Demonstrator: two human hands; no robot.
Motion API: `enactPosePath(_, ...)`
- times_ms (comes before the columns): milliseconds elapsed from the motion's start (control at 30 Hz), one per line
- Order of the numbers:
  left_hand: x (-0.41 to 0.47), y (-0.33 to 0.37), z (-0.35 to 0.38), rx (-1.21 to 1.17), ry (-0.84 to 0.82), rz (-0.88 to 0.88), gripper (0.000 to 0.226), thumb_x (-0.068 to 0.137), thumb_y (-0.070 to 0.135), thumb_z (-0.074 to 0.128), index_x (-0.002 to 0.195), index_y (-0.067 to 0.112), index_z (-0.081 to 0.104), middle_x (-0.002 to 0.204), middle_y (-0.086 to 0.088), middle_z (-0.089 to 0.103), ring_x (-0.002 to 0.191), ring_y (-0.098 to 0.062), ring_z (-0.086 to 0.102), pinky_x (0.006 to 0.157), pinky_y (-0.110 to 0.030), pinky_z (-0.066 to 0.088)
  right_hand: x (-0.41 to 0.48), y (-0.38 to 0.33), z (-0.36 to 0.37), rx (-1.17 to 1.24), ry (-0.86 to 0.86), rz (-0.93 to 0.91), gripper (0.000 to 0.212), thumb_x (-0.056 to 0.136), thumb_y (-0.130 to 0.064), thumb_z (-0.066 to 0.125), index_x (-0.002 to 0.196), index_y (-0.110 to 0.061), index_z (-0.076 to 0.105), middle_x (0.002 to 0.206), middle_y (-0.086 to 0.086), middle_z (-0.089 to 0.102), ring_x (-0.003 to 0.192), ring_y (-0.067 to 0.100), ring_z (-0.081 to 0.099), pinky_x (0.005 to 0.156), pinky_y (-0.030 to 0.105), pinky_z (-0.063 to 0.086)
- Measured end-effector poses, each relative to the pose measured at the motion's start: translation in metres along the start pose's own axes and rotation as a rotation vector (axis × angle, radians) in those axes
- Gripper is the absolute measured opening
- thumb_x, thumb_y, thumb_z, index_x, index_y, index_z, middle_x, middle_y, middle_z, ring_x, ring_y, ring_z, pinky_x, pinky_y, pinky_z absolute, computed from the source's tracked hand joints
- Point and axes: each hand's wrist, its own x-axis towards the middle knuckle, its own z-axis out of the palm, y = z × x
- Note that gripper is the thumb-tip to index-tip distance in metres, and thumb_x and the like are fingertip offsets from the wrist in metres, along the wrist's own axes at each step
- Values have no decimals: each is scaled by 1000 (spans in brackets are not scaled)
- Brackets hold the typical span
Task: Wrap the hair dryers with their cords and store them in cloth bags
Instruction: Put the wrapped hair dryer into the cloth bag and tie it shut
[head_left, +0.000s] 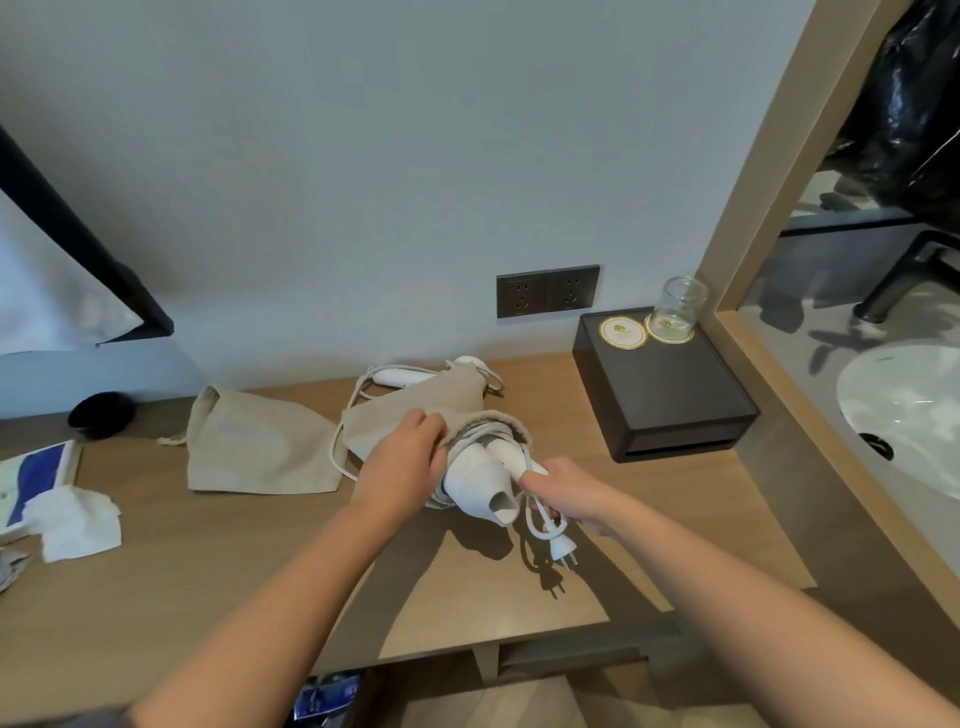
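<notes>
Holds the mouth of the cloth bag (415, 410) with the left hand (408, 454), fingers curled into the fabric, near the middle of the table (208, 561). Pinches the handle end of the hair dryer (475, 480) together with loops of cord (535, 522) in the right hand (569, 499). Looks half bagged: rear of the body inside the mouth, nozzle and handle outside, aimed toward the near edge. Leaves the plug (563, 548) dangling loose below the right hand, just above the tabletop.

Risks, as judged:
- Could snag the loose plug or cord loops on the bag rim during the push in; would likely undo the wrap.
- Could lose the opening on a slip of the left grip; would bunch fabric against the dryer body.
- Could drag the second hair dryer (405, 375), partly covered by the bag's far end near the back edge, on any hard tug at the bag.

Notes a second cloth bag (260, 447) lying flat toward the left edge, apparently unfilled.
</notes>
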Motion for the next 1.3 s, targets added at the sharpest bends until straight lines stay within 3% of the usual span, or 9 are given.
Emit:
enactPosePath(233, 3, 9, -1, 104, -32, 189, 18, 96, 29, 50, 102, 12, 56, 99, -5, 50, 74, -26, 55, 55, -31, 36, 4, -10, 13, 7, 80, -37, 25, 92, -24, 51, 71, -14, 42, 62, 1, 39, 56, 15, 35, 55, 27, 28)
enactPosePath(300, -4, 14, 1, 103, -80, 324, 18, 95, 27, 50, 99, 11, 56, 99, -6, 50, 71, -28, 55, 54, -31, 36, 4, -12, 14, 69, 81, -46, 19, 93, -22, 50, 76, -13, 50, 65, 2, 45, 58, 15, 39, 54, 26, 31)
enactPosePath(367, -12, 15, 1, 32, -53, 279, 18, 96, 28, 48, 99, 12, 55, 97, -4, 48, 68, -28, 55, 56, -35, 44, 5, -11, 14, 160, 79, -8, 18, 94, -25, 49, 93, -10, 59, 75, 6, 54, 65, 16, 45, 59, 27, 36)
enactPosePath(500, -23, 1, -2, -27, -1, 48, 13, 98, 28, 44, 94, 16, 45, 92, -2, 49, 71, -31, 57, 61, -41, 44, 11, -12, 18, 430, 85, 134, 15, 94, -21, 49, 82, -12, 53, 66, 5, 50, 56, 16, 46, 51, 21, 40)
enactPosePath(733, -32, 7, -20, -3, -78, 201, 13, 99, 31, 44, 87, 26, 39, 76, 8, 49, 68, -19, 53, 57, -31, 34, 21, -40, 33, 1052, 56, 268, 18, 105, -16, 40, 108, -8, 56, 86, 11, 60, 58, 18, 63, 42, 30, 55)
enactPosePath(867, -18, 5, -33, -68, -16, 150, 12, 97, 28, 49, 90, 18, 50, 78, 5, 55, 72, -21, 55, 60, -35, 41, 19, -51, 36, 797, 99, 241, 17, 101, -23, 48, 113, -12, 52, 100, 11, 61, 73, 20, 63, 68, 37, 58)
enactPosePath(1067, -6, -5, -45, -115, -19, 61, 21, 94, 26, 55, 76, 18, 48, 63, 5, 49, 64, -20, 48, 58, -34, 35, 0, -66, 30, 127, 225, 18, 31, 94, -33, 55, 94, -3, 58, 76, 9, 58, 63, 23, 58, 48, 26, 47)
enactPosePath(1200, -5, -12, -56, -158, -73, 36, 22, 93, 26, 56, 75, 15, 53, 59, 6, 49, 60, -15, 45, 61, -36, 38, -7, -79, 26, -64, 212, -60, 42, 88, -42, 57, 97, -1, 66, 84, 14, 71, 74, 31, 69, 65, 39, 57)
enactPosePath(1300, -6, -12, -64, -220, -123, 53, 22, 93, 28, 57, 75, 14, 56, 60, 7, 51, 59, -10, 44, 61, -34, 38, -7, -91, 25, -55, 161, -11, 30, 90, -36, 57, 91, -6, 61, 85, 15, 68, 78, 32, 68, 69, 39, 55)
